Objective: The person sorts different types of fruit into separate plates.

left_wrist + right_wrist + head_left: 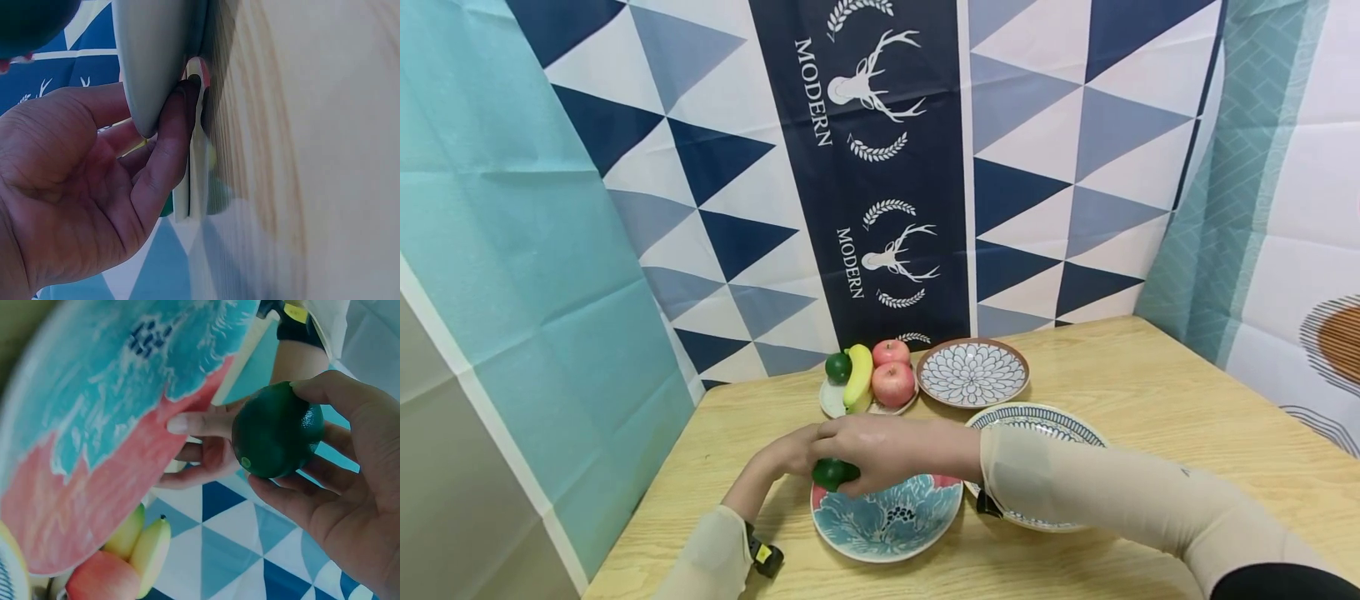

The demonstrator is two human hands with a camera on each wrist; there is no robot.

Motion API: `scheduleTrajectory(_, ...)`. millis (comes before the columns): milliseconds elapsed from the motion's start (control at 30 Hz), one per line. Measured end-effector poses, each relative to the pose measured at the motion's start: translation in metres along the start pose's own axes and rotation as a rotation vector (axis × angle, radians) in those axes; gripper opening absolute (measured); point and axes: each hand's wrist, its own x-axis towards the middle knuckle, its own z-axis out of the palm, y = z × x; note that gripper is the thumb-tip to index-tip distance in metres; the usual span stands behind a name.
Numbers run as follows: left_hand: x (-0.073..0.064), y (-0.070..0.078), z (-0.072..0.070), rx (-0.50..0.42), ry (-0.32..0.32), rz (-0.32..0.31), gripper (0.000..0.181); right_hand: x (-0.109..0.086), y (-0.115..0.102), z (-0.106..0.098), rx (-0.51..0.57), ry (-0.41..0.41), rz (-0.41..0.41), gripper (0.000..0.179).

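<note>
The right hand's grip (344, 481) clasps a glossy, dark green, rounded fruit (275, 431) between thumb and fingertips, a small pale spot on its skin. Below this grip is a round turquoise-and-pink floral plate (887, 525), its rim pinched by the left hand's grip (81, 181), thumb over the painted face.

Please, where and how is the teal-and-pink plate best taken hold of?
Probably best by the rim of the plate, coming from its far left side, where the left hand already grips it: thumb on top, fingers underneath. The plate widens upward like a shallow bowl, so the rim stands above the table and leaves room for fingers below.
</note>
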Motion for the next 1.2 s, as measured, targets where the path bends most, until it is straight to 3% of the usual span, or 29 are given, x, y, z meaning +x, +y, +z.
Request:
scheduleTrajectory(100,0.002,0.001,0.002,-0.068,0.013,-0.132,0.051,-0.002,-0.001,0.006,0.010,-0.012,0.000,0.044)
scheduleTrajectory(333,0.004,0.002,0.008,-0.107,0.034,-0.253,0.051,-0.003,-0.005,0.016,-0.072,-0.061,-0.003,0.042)
scheduleTrajectory(500,0.005,0.004,0.009,-0.179,0.047,-0.353,0.046,-0.005,-0.008,0.022,-0.041,-0.101,-0.008,0.047)
scheduleTrajectory(700,0.005,0.004,0.010,-0.211,0.043,-0.369,0.062,-0.007,-0.008,0.029,-0.027,-0.103,-0.004,0.049)
scheduleTrajectory(1200,0.004,0.004,0.010,-0.211,0.041,-0.350,0.063,-0.007,-0.009,0.030,-0.022,-0.135,0.011,0.050)
